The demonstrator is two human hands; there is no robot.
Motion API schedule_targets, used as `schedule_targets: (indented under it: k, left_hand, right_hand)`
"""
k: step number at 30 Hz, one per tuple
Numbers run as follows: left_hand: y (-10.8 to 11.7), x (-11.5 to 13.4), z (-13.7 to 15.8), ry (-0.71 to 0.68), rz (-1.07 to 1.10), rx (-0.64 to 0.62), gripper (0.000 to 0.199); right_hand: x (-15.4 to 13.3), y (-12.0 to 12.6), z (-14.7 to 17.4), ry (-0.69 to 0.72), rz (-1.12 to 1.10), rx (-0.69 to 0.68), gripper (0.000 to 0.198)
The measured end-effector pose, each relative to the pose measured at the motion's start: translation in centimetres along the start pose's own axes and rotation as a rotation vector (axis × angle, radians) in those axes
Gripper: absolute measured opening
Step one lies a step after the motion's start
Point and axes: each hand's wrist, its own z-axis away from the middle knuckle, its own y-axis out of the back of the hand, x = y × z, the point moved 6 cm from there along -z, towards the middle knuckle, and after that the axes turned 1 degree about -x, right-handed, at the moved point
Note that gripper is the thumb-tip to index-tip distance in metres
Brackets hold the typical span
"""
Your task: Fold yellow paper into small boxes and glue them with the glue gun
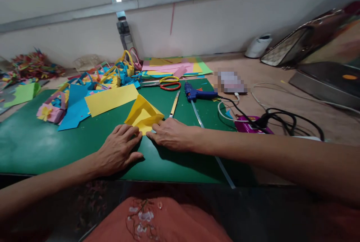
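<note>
A piece of folded yellow paper [144,116] stands partly raised on the green cutting mat [95,148], its upper flap standing up as a peak. My left hand [119,146] lies at its lower left, fingertips on the paper edge and thumb apart on the mat. My right hand [170,133] has its fingers curled at the lower right corner, gripping the paper there. Just beyond my right hand lies a utility knife [175,104]. Scissors [169,83] with red and yellow handles rest farther back, beside a blue glue gun [198,93] with a long clear glue stick [197,113].
At the left are a yellow sheet [111,100], a blue sheet [73,107], a pink paper basket [52,110] and several more baskets [112,77]. Coloured sheets [174,65] lie behind. Cables run from a purple power strip [250,124] at the right.
</note>
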Motion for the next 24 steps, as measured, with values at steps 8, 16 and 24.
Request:
schedule_targets:
  k: [8,16,24]
  left_hand:
    - [-0.4,2.0,-2.6,0.126,0.061,-0.085,0.051]
    - [0.0,1.8,-3.1,-0.043,0.008,0.029,0.050]
    - [0.3,0.9,-3.4,-0.134,0.011,0.076,0.044]
  right_hand:
    - [1.6,-0.1,0.9,-0.093,0.013,0.029,0.023]
    - [1.2,-0.4,1.7,-0.059,0.100,0.084,0.020]
    - [1.5,-0.8,2.3,-0.034,0.109,0.112,0.023]
